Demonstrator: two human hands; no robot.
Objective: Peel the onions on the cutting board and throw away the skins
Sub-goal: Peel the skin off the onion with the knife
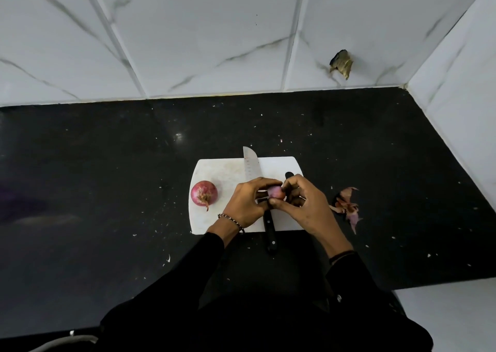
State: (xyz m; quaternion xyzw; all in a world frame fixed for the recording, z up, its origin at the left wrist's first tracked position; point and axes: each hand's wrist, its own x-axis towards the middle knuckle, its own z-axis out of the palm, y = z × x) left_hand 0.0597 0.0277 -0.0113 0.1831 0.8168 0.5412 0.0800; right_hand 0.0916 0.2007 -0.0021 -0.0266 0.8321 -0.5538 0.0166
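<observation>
From the head view, you hold a small, partly peeled purple onion (276, 192) above the white plastic cutting board (214, 169), both hands closed around it. Your left hand (247, 204) cups it from the left with its fingers (265, 183) curled over the top; your right hand (306, 206) pinches at its right side, and whether a strip of skin sits in that pinch is hidden. To do this step well, I judge you should steady the bulb with the left, catch a loose skin edge with the right fingertips, and pull along the bulb from end to end so the papery layer comes off whole. A second, unpeeled red onion (204, 193) rests on the board's left part, well apart from both hands. A black-handled steel knife (252, 166) lies along the board under your hands. A heap of dry purple onion skins (347, 206) lies on the black speckled worktop (107, 177), just right of the board
</observation>
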